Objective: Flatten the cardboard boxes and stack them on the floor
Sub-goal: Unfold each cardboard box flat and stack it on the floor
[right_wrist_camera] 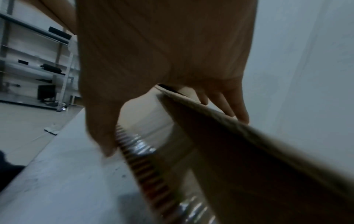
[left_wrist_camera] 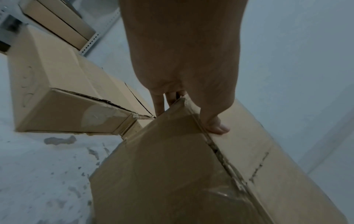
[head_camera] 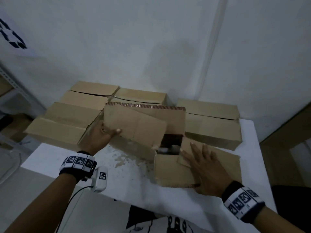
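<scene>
White wall and a white, stained tabletop [head_camera: 127, 167] frame the work. At the grip, the left hand [head_camera: 99, 137] pinches the left end of the open box [head_camera: 144, 130], thumb on the raised flap's face and fingers behind it, as the left wrist view confirms. The right hand [head_camera: 205, 167] lies flat with fingers spread on the near right flap, pressing rather than clasping; in the right wrist view its thumb sits by the corrugated edge, and the picture is too blurred to say more.

That box sits at the middle of the tabletop, its flaps splayed and a dark gap showing into it at its centre. Around it, closed boxes rest from 9 o'clock [head_camera: 64, 125] through 12 o'clock [head_camera: 139, 95] to 3 o'clock [head_camera: 212, 125], just beside or touching it. None is on the floor yet.

By its look, the cardboard is light and fairly stiff across the panels but weak at the creases, so it should fold along them readily. Torn, softened corners and shiny tape patches suggest edges that may rip or slide under the fingers. Best hold, I judge, is at two opposite corners or along flap edges, pushing the walls sideways to collapse it.

No brand or readable writing shows on any box; the wristbands [head_camera: 77, 163] carry only black-and-white square markers.
</scene>
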{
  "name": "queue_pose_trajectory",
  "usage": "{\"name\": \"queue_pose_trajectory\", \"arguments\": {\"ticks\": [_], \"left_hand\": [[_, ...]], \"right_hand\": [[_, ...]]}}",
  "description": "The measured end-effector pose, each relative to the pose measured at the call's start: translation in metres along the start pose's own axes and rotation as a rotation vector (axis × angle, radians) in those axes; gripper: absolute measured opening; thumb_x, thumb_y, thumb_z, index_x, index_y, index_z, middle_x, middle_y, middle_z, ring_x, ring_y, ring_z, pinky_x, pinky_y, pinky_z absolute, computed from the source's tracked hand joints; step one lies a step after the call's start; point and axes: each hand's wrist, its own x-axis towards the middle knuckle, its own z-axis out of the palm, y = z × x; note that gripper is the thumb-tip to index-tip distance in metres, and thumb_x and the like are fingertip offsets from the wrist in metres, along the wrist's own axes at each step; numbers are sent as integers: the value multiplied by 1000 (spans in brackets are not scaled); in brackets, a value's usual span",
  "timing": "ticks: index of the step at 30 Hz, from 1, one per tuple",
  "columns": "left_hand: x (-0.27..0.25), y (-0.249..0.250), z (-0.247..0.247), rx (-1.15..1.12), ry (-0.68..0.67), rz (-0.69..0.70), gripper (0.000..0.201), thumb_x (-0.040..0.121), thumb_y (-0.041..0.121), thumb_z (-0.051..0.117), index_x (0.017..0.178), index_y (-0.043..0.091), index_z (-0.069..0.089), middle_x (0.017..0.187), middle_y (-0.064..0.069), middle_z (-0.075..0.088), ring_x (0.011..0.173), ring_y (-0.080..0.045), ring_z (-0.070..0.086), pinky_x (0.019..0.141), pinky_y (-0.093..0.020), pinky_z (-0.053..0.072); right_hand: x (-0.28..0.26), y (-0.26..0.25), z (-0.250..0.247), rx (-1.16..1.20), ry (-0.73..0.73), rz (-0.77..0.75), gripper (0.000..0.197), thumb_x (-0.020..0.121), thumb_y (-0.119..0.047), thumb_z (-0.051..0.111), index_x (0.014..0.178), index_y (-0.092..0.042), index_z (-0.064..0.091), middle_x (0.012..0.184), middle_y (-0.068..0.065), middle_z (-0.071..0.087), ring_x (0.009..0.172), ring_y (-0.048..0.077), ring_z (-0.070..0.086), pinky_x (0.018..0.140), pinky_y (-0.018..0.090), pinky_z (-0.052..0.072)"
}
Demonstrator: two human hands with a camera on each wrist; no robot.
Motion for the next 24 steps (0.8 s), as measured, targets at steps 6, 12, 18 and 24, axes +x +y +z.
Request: {"name": "queue_pose_trajectory", "arguments": {"ticks": [6,12,18,24], "left_hand": [[-12,23,18,-21,74,98,54,85,32,74,129,13,51,122,-6,62,107,-22,60,84,-36,51],[-5,35,6,-42,145,142,45,83,48,70,114,22,49,111,-7,61,100,-29,60,81,-47,55],[5,57,-1,-86,234,135,33,87,26,72,113,19,53,105,-2,59,92,-19,57,68,-20,44],[3,17,32,51,42,7,40,86,34,72,120,17,57,109,5,60,100,-14,56,78,-17,41]], "right_hand": [[-14,12,0,155,174,14,74,60,-16,68,129,-26,46,109,9,65,73,30,67,46,30,45],[-24,41,-76,137,321,73,46,69,-12,72,110,-30,61,78,-7,67,66,24,62,52,22,31],[-22,61,-117,372,455,24,20,84,-46,72,96,-34,62,74,-13,67,62,6,58,53,24,45],[28,70,-69,425,170,144,58,81,-68,60,121,-26,65,109,-2,70,100,22,64,81,36,51]]}}
